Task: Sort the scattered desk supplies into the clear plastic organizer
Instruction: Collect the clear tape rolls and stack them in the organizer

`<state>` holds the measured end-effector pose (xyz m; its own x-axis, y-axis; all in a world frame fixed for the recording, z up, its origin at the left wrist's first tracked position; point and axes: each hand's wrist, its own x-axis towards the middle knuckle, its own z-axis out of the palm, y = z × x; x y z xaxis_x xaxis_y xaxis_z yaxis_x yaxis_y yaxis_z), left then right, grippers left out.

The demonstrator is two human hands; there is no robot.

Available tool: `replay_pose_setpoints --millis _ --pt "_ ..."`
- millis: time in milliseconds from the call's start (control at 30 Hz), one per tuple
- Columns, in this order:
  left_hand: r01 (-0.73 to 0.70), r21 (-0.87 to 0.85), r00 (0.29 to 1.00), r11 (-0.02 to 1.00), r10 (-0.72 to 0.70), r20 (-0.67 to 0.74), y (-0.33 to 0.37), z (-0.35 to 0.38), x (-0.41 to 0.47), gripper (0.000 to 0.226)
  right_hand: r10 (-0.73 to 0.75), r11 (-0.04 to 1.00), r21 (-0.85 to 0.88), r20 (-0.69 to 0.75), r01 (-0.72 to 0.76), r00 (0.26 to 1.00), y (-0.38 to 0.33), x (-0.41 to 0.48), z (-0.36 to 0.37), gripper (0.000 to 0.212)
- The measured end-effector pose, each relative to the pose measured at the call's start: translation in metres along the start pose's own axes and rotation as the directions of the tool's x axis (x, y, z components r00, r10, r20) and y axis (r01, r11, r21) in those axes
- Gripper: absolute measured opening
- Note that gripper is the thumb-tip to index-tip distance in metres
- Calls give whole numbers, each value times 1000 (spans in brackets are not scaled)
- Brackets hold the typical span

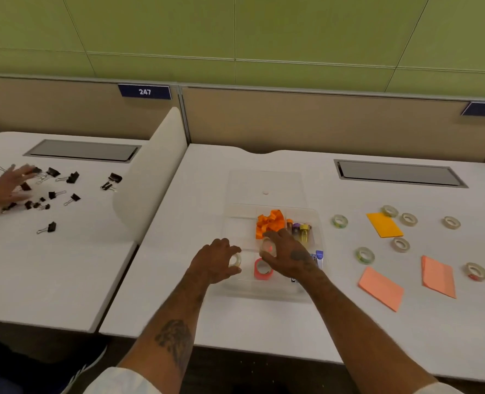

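A: So, where is the clear plastic organizer (237, 223) sitting, and how is it looking?

B: It is lying flat on the white surface (178, 294), straight ahead of the person. It is showing as a shallow see-through tray divided into compartments, its walls almost vanishing against the white. A flat clear lid-like panel (265, 186) is lying just behind it.

A: What is filling it?

B: Crumpled orange pieces (271, 223) are heaping up in a far compartment. Little vials with coloured caps (302, 231) are lying just right of them. A blue-and-purple item (318, 255) is showing at the right edge, partly hidden, and a pink tape roll (262, 269) is leaning in a near compartment.

A: And the hands?

B: Both are hovering over the tray's near half. The left hand (217, 261) is gripping a small clear tape roll (237, 260) at the tray's left edge, fingers curling round it. The right hand (285, 257) is holding a second clear tape roll (266, 245) under bent fingers, just beyond the pink one.

A: Is anything lying outside?

B: Seven pale tape rolls (400, 244) are lying scattered to the right, well apart from the tray. They are sharing that side with an orange-yellow note pad (384, 224) and two salmon-pink note pads (381, 288). On the neighbouring surface (65, 265) at the left, black binder clips (65, 183) are lying strewn, and another person's hand (11, 183) is hovering over them, blurred.
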<state>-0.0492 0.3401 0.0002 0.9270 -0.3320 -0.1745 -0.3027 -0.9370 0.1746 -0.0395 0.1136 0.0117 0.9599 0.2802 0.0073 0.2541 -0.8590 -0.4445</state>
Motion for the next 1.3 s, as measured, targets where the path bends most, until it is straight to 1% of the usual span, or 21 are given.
replay_pose_setpoints --millis 100,200,400,567,767,967,1100,1300 --pt "12 -22 1000 1000 -12 -4 -2 0 1 69 -25 999 -22 26 25 999 -2 6 2 60" --pt "38 -48 998 998 -40 -46 -6 -2 1 71 -64 997 -36 45 65 997 -6 12 5 63" --pt "93 21 987 995 -89 -134 -19 -2 -4 75 -114 991 -64 65 118 991 -18 22 14 65" --pt "154 33 981 988 -149 -125 -27 -2 -7 80 -127 986 -101 72 134 989 -26 32 18 69" --pt "168 62 980 984 -160 -123 -31 0 -4 82 -78 984 -161 -25 73 997 -23 34 15 67" --pt "146 56 982 988 -138 -133 -28 0 2 82 14 982 -185 -57 -25 998 -9 27 13 73" --pt "116 53 983 992 -107 -150 -23 -2 7 82 61 965 -250 -82 -80 995 0 19 9 83" --pt "45 69 982 997 -32 -184 -7 -4 22 81 175 921 -334 -109 -202 978 15 2 1 79"
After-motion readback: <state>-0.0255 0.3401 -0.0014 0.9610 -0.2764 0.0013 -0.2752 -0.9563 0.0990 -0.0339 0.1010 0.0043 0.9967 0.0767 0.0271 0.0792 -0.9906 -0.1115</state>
